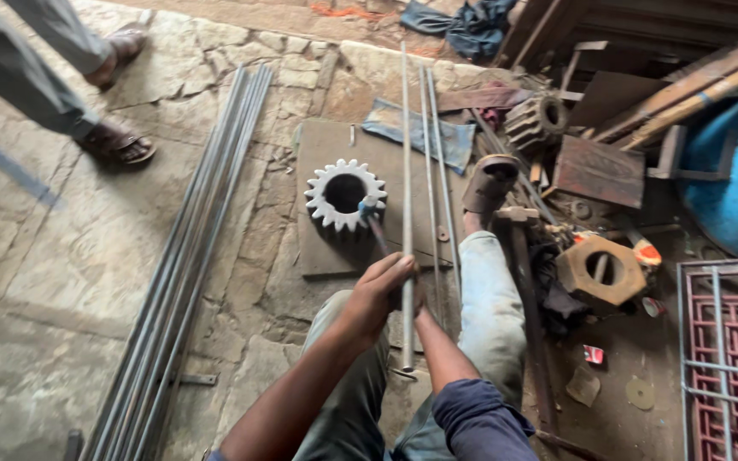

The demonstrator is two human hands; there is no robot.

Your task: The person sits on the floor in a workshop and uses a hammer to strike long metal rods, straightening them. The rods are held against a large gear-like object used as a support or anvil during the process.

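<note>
The thin steel rod (407,171) runs lengthwise away from the person, its near end down between the knees and its far end up past the toothed gear (344,195) on a flat plate (318,256). The left hand (379,294) is wrapped closed around it. The right hand sits hidden behind the left; its grip cannot be made out. Two more rods (437,171) lie just beside it.

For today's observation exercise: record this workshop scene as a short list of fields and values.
Left hand: grips a thin metal rod
Right hand: hidden behind the left hand, cannot tell its grip
Ahead: pale gear wheel on a flat plate
Left side: bundle of long rods on stone floor
Far left: another person's sandalled foot
</note>
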